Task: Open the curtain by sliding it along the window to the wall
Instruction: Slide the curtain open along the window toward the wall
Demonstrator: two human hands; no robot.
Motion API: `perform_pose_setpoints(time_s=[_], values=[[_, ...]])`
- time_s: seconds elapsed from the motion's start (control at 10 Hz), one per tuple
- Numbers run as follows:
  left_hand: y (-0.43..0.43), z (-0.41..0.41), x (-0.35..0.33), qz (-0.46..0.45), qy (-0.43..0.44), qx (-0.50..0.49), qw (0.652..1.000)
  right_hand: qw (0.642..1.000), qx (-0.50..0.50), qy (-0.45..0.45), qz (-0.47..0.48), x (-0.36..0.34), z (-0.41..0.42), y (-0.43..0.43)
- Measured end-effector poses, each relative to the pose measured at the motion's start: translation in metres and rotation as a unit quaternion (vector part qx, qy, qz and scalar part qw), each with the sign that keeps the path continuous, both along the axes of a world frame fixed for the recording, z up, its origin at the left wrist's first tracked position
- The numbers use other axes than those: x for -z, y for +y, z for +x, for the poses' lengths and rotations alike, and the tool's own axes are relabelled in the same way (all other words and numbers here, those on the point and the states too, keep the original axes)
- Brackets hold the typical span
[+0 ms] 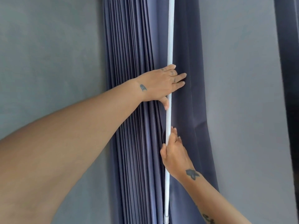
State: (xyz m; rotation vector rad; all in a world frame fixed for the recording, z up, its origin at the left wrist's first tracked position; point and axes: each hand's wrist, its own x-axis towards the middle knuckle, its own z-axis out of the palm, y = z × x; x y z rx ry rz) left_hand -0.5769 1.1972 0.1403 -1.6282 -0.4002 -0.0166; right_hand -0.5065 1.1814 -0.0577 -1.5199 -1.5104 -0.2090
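Right up close, the grey-blue wall (48,62) fills the left side of the view, and a paler stretch of the same wall shows on the right. Between them hangs the curtain (129,62), a dusky blue-purple cloth, bunched into many tight upright pleats against the left stretch of wall, with a smoother, flatter panel of it spreading to the right. At the far right edge a second dark strip of curtain cloth (288,62) hangs apart from the first.

Down the front of the gathered cloth runs a white rod (170,38), nearly upright and leaning slightly left toward its lower end, where a small white fitting (166,217) caps it near the bottom of the view.

From the lower left a long bare forearm reaches across the wall to the left hand (159,85). It lies flat over the pleats with the fingers stretched past the rod onto the smooth panel and the thumb tucked beside the rod below; the hand is spread wide, pressing rather than closing.

Lower down, the right hand (174,152) comes up from the lower right and is closed around the rod, thumb on the left side of it, fingers behind. A small dark tattoo marks each wrist.
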Motion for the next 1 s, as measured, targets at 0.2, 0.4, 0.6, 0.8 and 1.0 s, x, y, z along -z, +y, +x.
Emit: perform_pose_setpoints(time_s=[0.2, 0.4, 0.6, 0.8, 1.0], values=[[-0.033, 0.017, 0.008, -0.030, -0.016, 0.015, 0.999, 1.000, -0.012, 0.016, -0.009, 0.007, 0.021, -0.039], [-0.074, 0.030, 0.014, -0.055, -0.037, 0.029, 0.997, 1.000, -0.008, 0.024, -0.008, 0.010, 0.039, -0.091], [-0.116, 0.035, 0.014, -0.086, -0.066, 0.017, 0.994, 0.998, 0.042, -0.045, 0.006, 0.017, 0.047, -0.137], [-0.157, 0.036, 0.034, -0.132, -0.144, 0.035, 0.980, 0.999, -0.027, -0.014, 0.034, 0.028, 0.064, -0.179], [-0.189, 0.021, 0.088, -0.235, -0.246, 0.126, 0.932, 0.997, -0.063, -0.033, 0.015, 0.055, 0.085, -0.239]])
